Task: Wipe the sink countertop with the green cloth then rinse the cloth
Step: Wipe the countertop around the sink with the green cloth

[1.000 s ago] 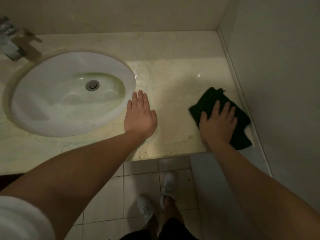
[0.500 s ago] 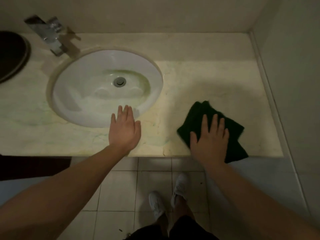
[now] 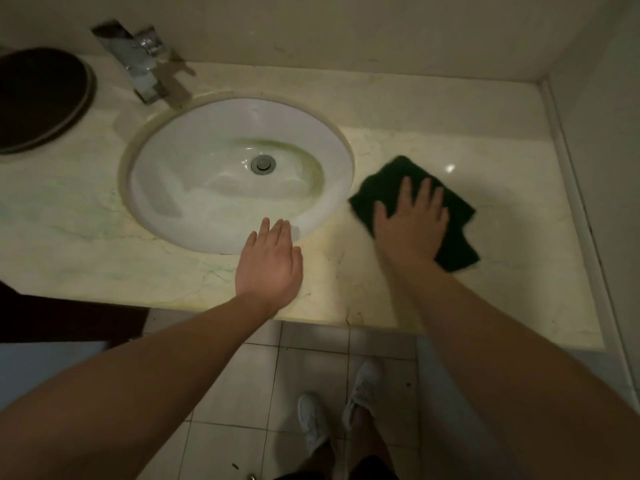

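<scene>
The dark green cloth [image 3: 398, 178] lies flat on the pale marble countertop [image 3: 502, 237], just right of the white oval sink [image 3: 214, 157]. My right hand [image 3: 412, 223] presses down on the cloth with fingers spread, covering its middle. My left hand [image 3: 270, 261] rests flat on the counter at the sink's front rim, fingers together, holding nothing. A chrome faucet [image 3: 142, 64] stands behind the sink at its back left.
A dark round object [image 3: 38, 95] sits on the counter at far left. Walls close in at the back and along the right side [image 3: 602, 133]. Below the counter edge are floor tiles and my white shoes [image 3: 360, 389].
My right hand has slid the cloth left and away from the front edge, toward the sink's right rim. The left hand stays by the sink's front rim. The view shifted.
</scene>
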Available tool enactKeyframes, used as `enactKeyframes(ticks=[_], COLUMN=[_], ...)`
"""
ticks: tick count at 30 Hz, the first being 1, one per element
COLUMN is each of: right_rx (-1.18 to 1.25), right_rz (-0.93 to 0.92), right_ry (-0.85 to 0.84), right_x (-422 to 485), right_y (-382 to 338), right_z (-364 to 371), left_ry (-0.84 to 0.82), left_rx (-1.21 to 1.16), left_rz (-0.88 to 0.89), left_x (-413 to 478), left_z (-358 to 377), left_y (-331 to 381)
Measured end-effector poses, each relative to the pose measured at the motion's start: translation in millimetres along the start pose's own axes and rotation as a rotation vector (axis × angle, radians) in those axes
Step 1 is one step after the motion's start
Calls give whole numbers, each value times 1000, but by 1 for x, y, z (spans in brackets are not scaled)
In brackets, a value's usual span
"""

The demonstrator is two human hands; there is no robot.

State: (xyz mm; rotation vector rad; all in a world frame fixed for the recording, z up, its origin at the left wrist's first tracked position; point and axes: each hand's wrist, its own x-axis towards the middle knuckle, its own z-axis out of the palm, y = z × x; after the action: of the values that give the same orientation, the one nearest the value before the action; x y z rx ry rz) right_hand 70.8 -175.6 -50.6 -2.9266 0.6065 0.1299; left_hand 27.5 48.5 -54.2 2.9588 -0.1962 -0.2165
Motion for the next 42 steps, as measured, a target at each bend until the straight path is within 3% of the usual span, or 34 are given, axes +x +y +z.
enactKeyframes(ticks=[4,9,14,19,21,26,32,37,42], right_rx=[19,-45,-11,-52,-56,-42,-66,-76,-116], right_rz=[74,-187,-420,-549,-523,-257,-216,-192,-467], right_ry=[57,-48,-93,-86,-59,2,-4,-4,-25], right_x=[-71,-128,-55,66,103,112,113,117,146], right_y=[68,56,4,-27,-17,65,72,55,-3], right_z=[-1,8,2,-11,-18,-26,-22,-21,-23], left_ry=[13,24,16,28,69,82,-37,78,10], left_rx=[-22,-33,-81,-24,-13,-2,-74,-114,60], left_rz=[18,-112,-260,-217,-218,-233,-310,-185,-160], left_x=[0,-2,21,20,19,23,33,137,279], left_z=[0,6,-2,-1,-3,0,-7,-41,-79], left_y=[1,19,45,46,48,49,53,38,3])
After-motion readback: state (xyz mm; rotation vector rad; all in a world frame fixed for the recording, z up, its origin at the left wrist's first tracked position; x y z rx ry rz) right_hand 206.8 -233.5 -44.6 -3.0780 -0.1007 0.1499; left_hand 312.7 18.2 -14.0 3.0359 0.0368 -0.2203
